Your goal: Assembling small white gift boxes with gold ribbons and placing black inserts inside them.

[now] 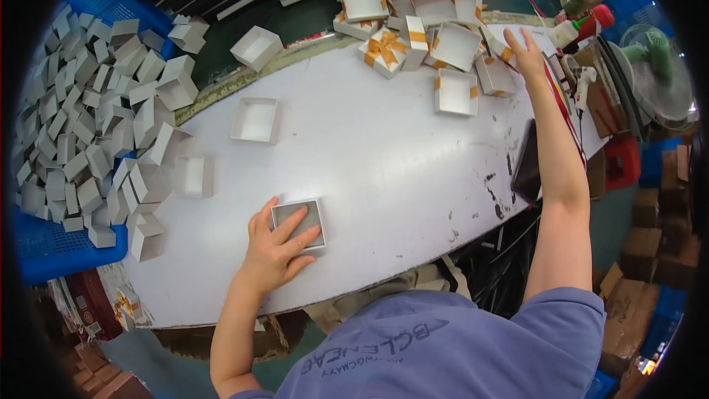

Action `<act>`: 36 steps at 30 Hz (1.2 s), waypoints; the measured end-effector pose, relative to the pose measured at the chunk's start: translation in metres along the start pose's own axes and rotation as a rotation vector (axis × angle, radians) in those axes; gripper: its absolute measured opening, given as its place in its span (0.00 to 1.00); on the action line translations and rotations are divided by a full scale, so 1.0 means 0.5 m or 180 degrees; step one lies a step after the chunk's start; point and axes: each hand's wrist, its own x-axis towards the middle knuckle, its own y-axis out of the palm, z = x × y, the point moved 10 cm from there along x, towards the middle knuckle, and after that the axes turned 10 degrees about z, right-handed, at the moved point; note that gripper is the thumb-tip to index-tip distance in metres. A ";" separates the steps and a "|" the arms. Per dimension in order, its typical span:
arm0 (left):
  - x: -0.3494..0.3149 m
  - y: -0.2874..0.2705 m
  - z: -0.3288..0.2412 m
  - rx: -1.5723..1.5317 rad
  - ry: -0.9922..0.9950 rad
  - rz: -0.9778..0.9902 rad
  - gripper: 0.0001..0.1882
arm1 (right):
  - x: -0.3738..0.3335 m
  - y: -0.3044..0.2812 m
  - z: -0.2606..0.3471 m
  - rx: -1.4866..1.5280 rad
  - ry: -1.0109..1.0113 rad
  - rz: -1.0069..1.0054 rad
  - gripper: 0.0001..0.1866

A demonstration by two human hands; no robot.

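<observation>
My left hand (272, 251) rests on a small square white box (320, 210) near the table's front edge. Its fingers are spread, some pressing on the grey pad (313, 220) that fills the box. My right arm stretches far forward to the right. The right hand (526, 56), fingers apart, is beside a white box part with orange ribbon (504, 50) at the right end of a heap. No object shows in that hand. Among the heap are open white box lids (454, 46) with orange ribbon and one with a ribbon bow (385, 49).
Two open white box parts (255, 120) (193, 176) stand left of centre on the white table (369, 170). Blue crates (66, 250) at left overflow with white boxes (81, 125). At right are a glue gun (583, 81), bottles (567, 32), a fan (653, 66) and cartons (631, 303).
</observation>
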 end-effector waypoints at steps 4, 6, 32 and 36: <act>-0.013 0.015 0.013 -0.0097 -0.0127 -0.0017 0.22 | -0.068 0.211 0.026 0.2098 0.0734 0.2014 0.32; -0.026 0.022 0.025 -0.0237 -0.0207 -0.0133 0.22 | -0.127 0.223 0.171 0.2249 0.0381 0.2304 0.33; -0.071 0.002 0.044 -0.1153 -0.0154 -0.0867 0.55 | -0.647 0.035 0.739 0.1654 -0.2950 0.3102 0.13; -0.056 -0.003 0.020 -0.0262 -0.0377 -0.0780 0.48 | -0.640 0.013 0.715 0.1681 -0.2945 0.2344 0.13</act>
